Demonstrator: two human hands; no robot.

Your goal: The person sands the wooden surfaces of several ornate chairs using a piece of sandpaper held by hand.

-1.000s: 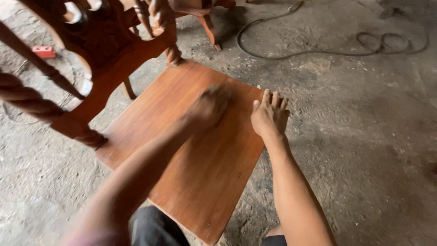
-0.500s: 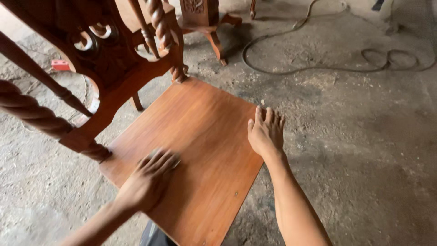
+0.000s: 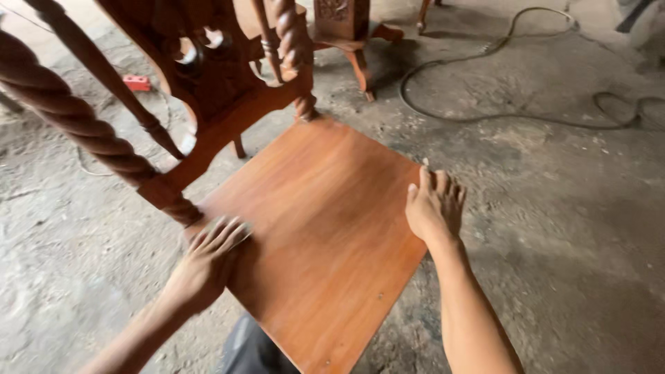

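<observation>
A reddish-brown wooden chair seat fills the middle of the view, with a carved back and twisted posts rising at the left. My left hand lies flat on the seat's near-left corner, fingers spread, close to the base of a twisted post. A pale sliver shows at its fingertips; I cannot tell what it is. My right hand rests palm down on the seat's right edge, fingers pointing away from me. Neither hand grips anything that I can see.
The chair stands on a rough grey concrete floor. A dark cable loops across the floor at the upper right. Another carved wooden piece on legs stands behind, and a small red object lies at the upper left.
My left hand has slid across the seat from beside my right hand to the near-left corner. The right hand has stayed on the right edge. The view has shifted closer.
</observation>
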